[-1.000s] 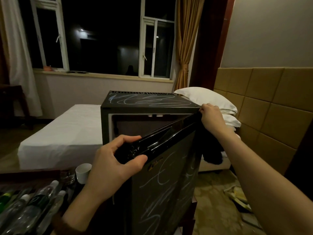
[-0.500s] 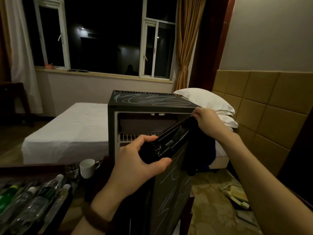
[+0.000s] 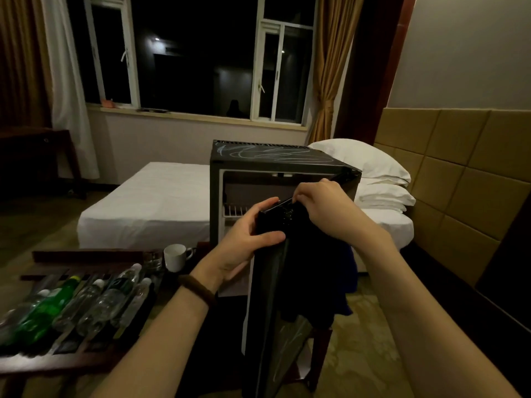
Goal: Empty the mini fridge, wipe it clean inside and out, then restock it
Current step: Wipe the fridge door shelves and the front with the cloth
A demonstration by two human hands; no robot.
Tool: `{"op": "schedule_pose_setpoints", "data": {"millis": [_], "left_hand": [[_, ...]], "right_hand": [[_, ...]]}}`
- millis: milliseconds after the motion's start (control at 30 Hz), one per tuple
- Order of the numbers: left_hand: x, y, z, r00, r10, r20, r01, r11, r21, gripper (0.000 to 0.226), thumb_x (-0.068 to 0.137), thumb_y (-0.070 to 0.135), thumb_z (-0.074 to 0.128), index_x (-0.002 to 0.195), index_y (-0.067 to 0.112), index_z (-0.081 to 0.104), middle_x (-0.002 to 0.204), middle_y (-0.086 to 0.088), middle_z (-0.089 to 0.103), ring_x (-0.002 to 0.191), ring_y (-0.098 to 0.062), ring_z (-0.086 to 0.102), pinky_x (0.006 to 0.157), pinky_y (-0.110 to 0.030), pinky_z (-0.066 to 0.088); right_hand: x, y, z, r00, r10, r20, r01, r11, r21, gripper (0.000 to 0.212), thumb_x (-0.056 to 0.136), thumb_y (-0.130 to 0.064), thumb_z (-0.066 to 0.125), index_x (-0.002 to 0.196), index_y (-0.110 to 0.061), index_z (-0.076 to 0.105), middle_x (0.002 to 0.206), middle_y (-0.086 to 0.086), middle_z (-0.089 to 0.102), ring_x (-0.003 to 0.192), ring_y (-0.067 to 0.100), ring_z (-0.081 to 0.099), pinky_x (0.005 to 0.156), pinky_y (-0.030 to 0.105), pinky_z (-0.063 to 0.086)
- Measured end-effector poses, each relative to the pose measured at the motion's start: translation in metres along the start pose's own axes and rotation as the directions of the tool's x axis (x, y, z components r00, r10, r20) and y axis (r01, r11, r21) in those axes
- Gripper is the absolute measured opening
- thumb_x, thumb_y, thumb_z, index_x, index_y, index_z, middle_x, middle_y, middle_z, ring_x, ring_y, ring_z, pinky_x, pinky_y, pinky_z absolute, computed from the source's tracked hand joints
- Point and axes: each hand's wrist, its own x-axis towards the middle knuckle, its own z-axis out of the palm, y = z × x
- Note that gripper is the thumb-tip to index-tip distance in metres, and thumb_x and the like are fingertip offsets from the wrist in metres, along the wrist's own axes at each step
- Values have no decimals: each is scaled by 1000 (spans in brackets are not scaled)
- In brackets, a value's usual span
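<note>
Fridge door (image 3: 275,326) upright, swung open toward camera; left hand (image 3: 244,248) grips top corner, right hand (image 3: 321,208) pinches top edge.

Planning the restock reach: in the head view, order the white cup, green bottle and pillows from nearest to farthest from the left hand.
1. White cup: just left of the left hand, on the table.
2. Green bottle: lower left, among the bottles.
3. Pillows: far right, on the bed behind the fridge.
</note>
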Motion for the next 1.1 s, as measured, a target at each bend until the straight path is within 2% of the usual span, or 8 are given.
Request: {"op": "schedule_pose_setpoints", "data": {"millis": [100, 167, 333, 500, 633, 800, 933, 1100], "left_hand": [[0, -3, 3, 1000, 1, -9, -2, 999, -42, 66, 76, 2, 59, 134, 27, 41, 128, -3, 52, 106, -13, 61, 81, -24, 53], [-2, -2, 3, 1000, 10, -19, -11, 999, -35, 68, 74, 5, 60, 135, 28, 39, 126, 0, 53, 107, -12, 60, 85, -25, 53], [-2, -3, 4, 999, 32, -37, -31, 999, 27, 71, 73, 9, 61, 138, 27, 37, 124, 3, 54, 111, -10, 56, 90, -23, 51], [-1, -2, 3, 999, 23, -32, -22, 999, 47, 72, 73, 11, 61, 138, 27, 35, 125, 4, 53, 111, -9, 55, 89, -23, 51], [-2, -5, 5, 999, 35, -32, -33, 997, 74, 63, 84, 3, 54, 139, 25, 33, 122, 8, 54, 107, -4, 55, 83, -18, 51], [-2, -5, 9, 999, 23, -42, -21, 999, 50, 64, 85, 4, 54, 142, 24, 31, 118, 8, 56, 104, -4, 58, 83, -20, 52], [-5, -3, 14, 998, 29, -50, -25, 997, 74, 73, 77, 12, 59, 143, 22, 29, 117, 9, 55, 102, -2, 57, 80, -18, 52], [-5, -7, 25, 997, 50, -64, -45, 996, 75, 67, 86, 2, 55, 143, 21, 27, 115, 11, 55, 101, 0, 56, 83, -16, 51]], "right_hand": [[-19, -4, 2, 978, 19, -208, 47, 950, 309, 19, 96, -10, 43, 93, -19, 60, 85, -14, 55, 86, -1, 51, 76, 4, 37], [-31, -9, 8, 947, 23, -320, 127, 889, 440, 19, 94, -8, 47, 90, -22, 59, 83, -20, 54, 82, -11, 52, 73, -2, 36], [-42, -12, 7, 949, -154, -275, 230, 935, 271, 20, 88, -10, 58, 104, -18, 68, 95, -19, 55, 90, -9, 46, 83, 1, 35], [-31, -15, 4, 967, -90, -237, 135, 974, 181, 22, 93, -11, 51, 108, -16, 66, 105, -5, 63, 95, 1, 43, 89, 19, 36], [-46, -20, 13, 942, -159, -295, 209, 967, 145, 21, 89, -20, 58, 109, -19, 65, 100, -16, 55, 101, 1, 39, 82, 9, 30], [-40, -16, 8, 960, -30, -278, 100, 966, 239, 20, 92, -20, 53, 106, -17, 67, 104, -5, 65, 94, 2, 46, 83, 16, 32], [-56, -20, 20, 948, -17, -318, 89, 973, 214, 29, 86, -30, 62, 114, -19, 62, 107, -12, 57, 107, 6, 41, 86, 16, 29], [-79, -9, 30, 875, -56, -481, 165, 969, 186, 34, 81, -10, 68, 114, -14, 63, 115, -4, 62, 105, 5, 44, 87, 5, 31]]}}
